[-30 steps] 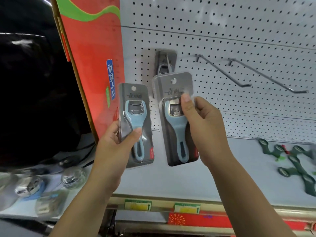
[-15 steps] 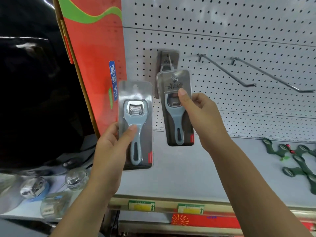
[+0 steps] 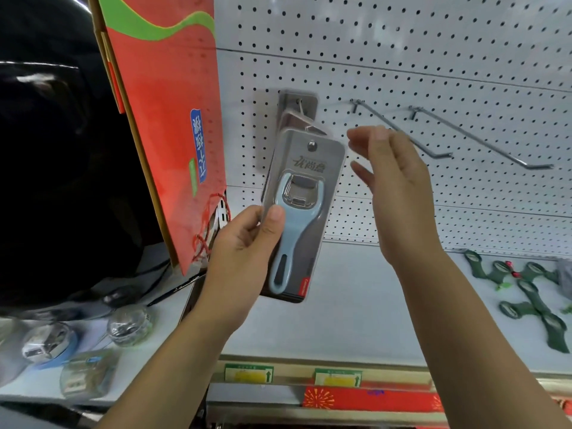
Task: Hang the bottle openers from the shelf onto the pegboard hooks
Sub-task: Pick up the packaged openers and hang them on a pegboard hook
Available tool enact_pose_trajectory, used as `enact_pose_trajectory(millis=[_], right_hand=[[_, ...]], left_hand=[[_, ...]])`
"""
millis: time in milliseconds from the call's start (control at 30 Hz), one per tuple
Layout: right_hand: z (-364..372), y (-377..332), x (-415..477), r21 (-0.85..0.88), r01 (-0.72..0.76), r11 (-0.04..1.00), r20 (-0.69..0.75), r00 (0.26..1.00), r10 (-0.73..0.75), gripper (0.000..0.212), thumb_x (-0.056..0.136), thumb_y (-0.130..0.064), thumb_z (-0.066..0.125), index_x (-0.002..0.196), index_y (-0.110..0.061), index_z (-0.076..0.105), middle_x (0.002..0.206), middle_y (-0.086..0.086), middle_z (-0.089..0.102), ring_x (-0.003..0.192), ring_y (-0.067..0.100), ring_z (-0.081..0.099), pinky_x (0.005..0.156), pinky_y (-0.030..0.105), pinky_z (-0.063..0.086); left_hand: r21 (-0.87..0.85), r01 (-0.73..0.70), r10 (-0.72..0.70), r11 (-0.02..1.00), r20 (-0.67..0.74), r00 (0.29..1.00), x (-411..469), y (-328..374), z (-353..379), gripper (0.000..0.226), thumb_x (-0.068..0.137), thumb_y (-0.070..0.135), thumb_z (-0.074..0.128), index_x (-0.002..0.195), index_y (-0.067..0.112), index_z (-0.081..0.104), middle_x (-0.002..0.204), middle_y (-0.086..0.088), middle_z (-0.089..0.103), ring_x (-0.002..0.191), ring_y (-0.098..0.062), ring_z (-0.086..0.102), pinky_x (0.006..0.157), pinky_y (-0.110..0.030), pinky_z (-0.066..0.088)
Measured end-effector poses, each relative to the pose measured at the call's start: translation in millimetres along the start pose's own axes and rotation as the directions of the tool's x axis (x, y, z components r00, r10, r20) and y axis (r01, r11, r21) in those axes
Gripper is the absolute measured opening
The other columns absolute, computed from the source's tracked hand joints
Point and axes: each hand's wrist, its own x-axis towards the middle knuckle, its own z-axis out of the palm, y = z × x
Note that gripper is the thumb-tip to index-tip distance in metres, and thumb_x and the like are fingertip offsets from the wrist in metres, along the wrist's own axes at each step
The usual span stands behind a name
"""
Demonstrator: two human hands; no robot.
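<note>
One pale-blue bottle opener (image 3: 295, 230) in grey blister card — left hand (image 3: 244, 246) pinches it, right hand (image 3: 399, 193) loose-fingered, empty.

The opener (image 3: 295, 224) is pale blue with a silver head and a dark handle slot, on a grey pack (image 3: 328, 168) with a red corner tab. The pegboard (image 3: 402, 41) is white, dotted with black holes. The bag (image 3: 167, 103) is orange-red with a green wave and blue label.

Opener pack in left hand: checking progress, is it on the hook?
On, apparently: opener pack has the hook tip through its hole; left hand grips it.
</note>
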Motion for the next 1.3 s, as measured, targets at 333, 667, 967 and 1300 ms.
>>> enact_pose_trajectory(millis=[333, 667, 967, 1300], right_hand=[[8.1, 2.2, 1.4, -0.123, 0.231, 0.965, 0.245, 0.950, -0.196, 0.028, 0.106, -0.018, 0.048, 0.127, -0.024, 0.066, 0.128, -0.017, 0.066, 0.120, -0.007, 0.057, 0.100, 0.013, 0.044], [13.7, 20.9, 5.9, -0.281, 0.444, 0.851, 0.313, 0.881, -0.356, 0.044, 0.094, 0.006, 0.052, 0.128, -0.018, 0.064, 0.127, -0.011, 0.066, 0.120, -0.005, 0.056, 0.101, 0.006, 0.036], [12.5, 27.1, 4.5, -0.364, 0.533, 0.764, 0.329, 0.841, -0.430, 0.047, 0.090, 0.008, 0.055, 0.130, -0.015, 0.063, 0.136, -0.007, 0.064, 0.125, 0.003, 0.058, 0.100, 0.006, 0.037], [8.0, 25.9, 1.1, -0.430, 0.558, 0.710, 0.365, 0.827, -0.428, 0.055, 0.092, 0.003, 0.057, 0.140, -0.022, 0.054, 0.141, -0.019, 0.056, 0.123, -0.002, 0.056, 0.102, 0.004, 0.033]], left_hand=[[0.095, 0.063, -0.050, 0.993, -0.130, 0.990, 44.9, -6.1, 3.9, 0.031, 0.100, 0.042, 0.057, 0.089, 0.017, 0.071, 0.081, 0.001, 0.077, 0.070, -0.010, 0.070, 0.065, -0.030, 0.058], [0.114, 0.091, -0.069, 0.989, -0.179, 0.981, 109.2, -13.5, -4.1, 0.042, 0.090, 0.051, 0.068, 0.092, 0.011, 0.075, 0.094, -0.017, 0.076, 0.083, -0.029, 0.072, 0.087, -0.055, 0.056], [0.134, 0.130, -0.099, 0.982, -0.219, 0.971, 185.0, -22.6, 8.0, 0.056, 0.088, 0.053, 0.067, 0.100, -0.001, 0.069, 0.086, -0.004, 0.066, 0.078, -0.015, 0.057, 0.071, -0.029, 0.047], [0.249, 0.134, -0.073, 0.959, -0.241, 0.968, 213.7, -43.4, 9.8, 0.051, 0.092, 0.055, 0.061, 0.092, 0.004, 0.071, 0.084, -0.003, 0.064, 0.077, -0.016, 0.055, 0.068, -0.029, 0.044]])
